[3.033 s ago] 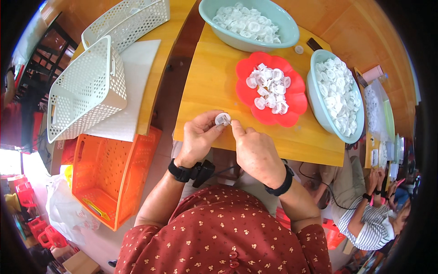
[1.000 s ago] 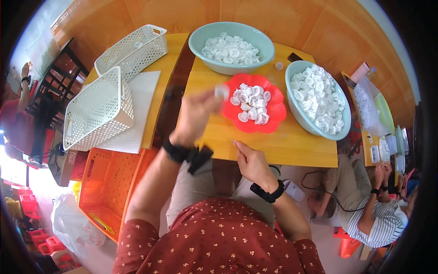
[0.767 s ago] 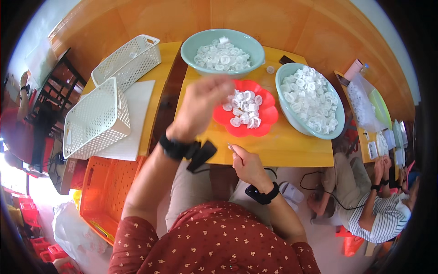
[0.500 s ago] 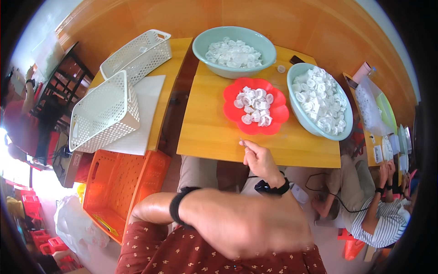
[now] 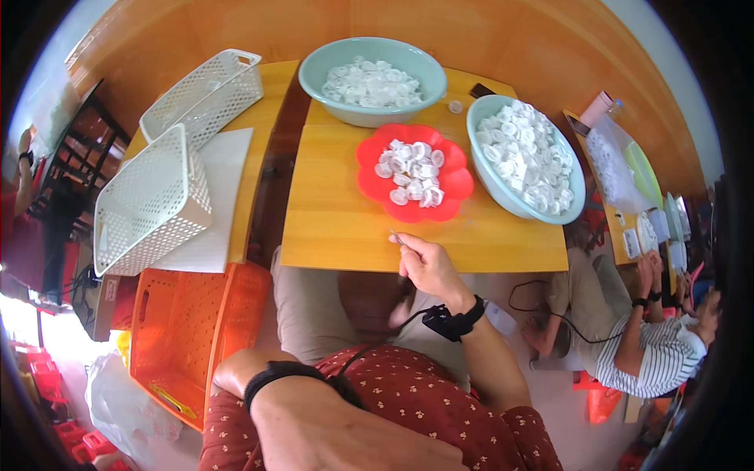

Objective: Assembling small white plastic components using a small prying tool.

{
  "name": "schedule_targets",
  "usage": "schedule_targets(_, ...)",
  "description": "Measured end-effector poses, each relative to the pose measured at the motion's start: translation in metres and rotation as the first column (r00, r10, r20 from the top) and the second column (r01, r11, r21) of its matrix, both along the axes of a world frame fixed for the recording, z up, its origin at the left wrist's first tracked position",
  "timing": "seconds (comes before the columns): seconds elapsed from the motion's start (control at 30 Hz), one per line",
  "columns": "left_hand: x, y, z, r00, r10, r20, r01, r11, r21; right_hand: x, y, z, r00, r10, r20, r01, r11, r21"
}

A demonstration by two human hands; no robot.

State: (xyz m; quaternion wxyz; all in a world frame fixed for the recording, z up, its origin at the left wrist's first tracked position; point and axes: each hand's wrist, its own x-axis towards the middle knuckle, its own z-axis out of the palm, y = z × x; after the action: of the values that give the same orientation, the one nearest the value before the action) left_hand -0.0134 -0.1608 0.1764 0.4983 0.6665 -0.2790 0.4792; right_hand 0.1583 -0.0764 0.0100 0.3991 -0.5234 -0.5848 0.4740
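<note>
Just past the table's front edge, my right hand (image 5: 428,265) is closed in a pinch on a thin metal tool (image 5: 396,238), of which only the tip shows. Beyond it sits a red flower-shaped dish (image 5: 372,174) holding a small heap of white and clear plastic round pieces (image 5: 415,167). My left hand (image 5: 357,439) lies low across my red patterned shirt, its fingers hidden at the lower edge of the picture. A black band circles each wrist.
Two pale teal basins (image 5: 369,116) with many like pieces flank the dish, behind and right. One loose piece (image 5: 455,107) and a dark phone (image 5: 481,90) lie near. White baskets (image 5: 153,200) and an orange crate (image 5: 184,330) are left; a person in stripes (image 5: 652,353) sits right.
My left hand has swung down and left toward the lower edge. The right hand keeps its pinch near the table edge. The whole view has shifted slightly.
</note>
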Motion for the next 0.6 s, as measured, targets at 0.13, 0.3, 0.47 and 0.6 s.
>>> schedule_targets(0.13, -0.012, 0.012, 0.016, 0.974, 0.226, 0.015, -0.226, 0.969, 0.096, -0.001, 0.000, -0.004, 0.999, 0.030, 0.018, -0.030, 0.999, 0.010)
schedule_targets(0.3, -0.031, 0.014, 0.002, 0.946, 0.286, 0.152, -0.306, 0.942, 0.135, -0.001, 0.005, -0.012, 0.997, -0.014, -0.073, 0.015, 1.000, 0.011)
schedule_targets(0.47, -0.069, 0.035, -0.007, 0.989, 0.110, -0.094, -0.124, 0.980, -0.154, 0.005, 0.006, -0.001, 1.000, -0.011, -0.023, 0.008, 0.995, -0.104)
schedule_targets(0.6, -0.094, 0.051, -0.046, 0.898, 0.429, -0.091, -0.433, 0.833, -0.344, -0.004, 0.004, 0.004, 1.000, 0.010, -0.015, -0.011, 0.996, -0.087)
